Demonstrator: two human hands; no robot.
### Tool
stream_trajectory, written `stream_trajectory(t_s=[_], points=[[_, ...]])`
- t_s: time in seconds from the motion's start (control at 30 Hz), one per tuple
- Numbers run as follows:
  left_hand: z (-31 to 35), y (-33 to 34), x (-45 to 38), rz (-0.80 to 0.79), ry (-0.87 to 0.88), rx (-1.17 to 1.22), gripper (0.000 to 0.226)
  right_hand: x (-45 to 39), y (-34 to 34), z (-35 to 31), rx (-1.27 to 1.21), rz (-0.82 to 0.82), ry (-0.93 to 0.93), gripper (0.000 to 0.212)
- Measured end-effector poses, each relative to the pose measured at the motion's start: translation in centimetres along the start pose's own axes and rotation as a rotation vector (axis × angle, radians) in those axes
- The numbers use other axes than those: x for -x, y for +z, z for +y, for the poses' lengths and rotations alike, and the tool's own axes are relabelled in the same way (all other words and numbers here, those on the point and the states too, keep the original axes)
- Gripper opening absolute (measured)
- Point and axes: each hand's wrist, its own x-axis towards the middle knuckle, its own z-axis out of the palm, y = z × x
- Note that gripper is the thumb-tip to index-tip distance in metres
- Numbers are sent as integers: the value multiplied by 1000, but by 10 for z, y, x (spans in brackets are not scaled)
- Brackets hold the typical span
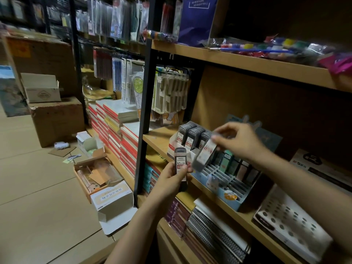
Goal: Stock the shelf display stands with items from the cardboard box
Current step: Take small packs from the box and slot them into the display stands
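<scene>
My left hand [172, 180] grips a small stack of dark lead-refill cases [181, 162], upright, in front of the middle shelf. My right hand [235, 141] pinches one more case [204, 155] by its top end; it hangs tilted and blurred just right of the white display stand [174, 144]. That stand sits on the wooden shelf [158, 139] and holds three rows of the same dark cases [191, 136]. An open cardboard box [95, 173] with clear packets lies on the floor to the left.
A blue slotted display stand [231, 180] with coloured items sits right of the white one. A white perforated stand [289, 221] is further right. Notebooks fill the lower shelf [215, 237]. A white box [112, 199] and large brown cartons [57, 121] stand on the floor.
</scene>
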Motion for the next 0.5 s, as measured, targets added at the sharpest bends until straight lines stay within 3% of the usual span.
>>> stream_trajectory(t_s=[0.13, 0.5], points=[[1, -12, -3, 118, 20, -23, 21, -33, -12, -13, 92, 200, -100, 13], [-7, -28, -16, 194, 22, -28, 12, -70, 43, -12, 413, 136, -215, 12]])
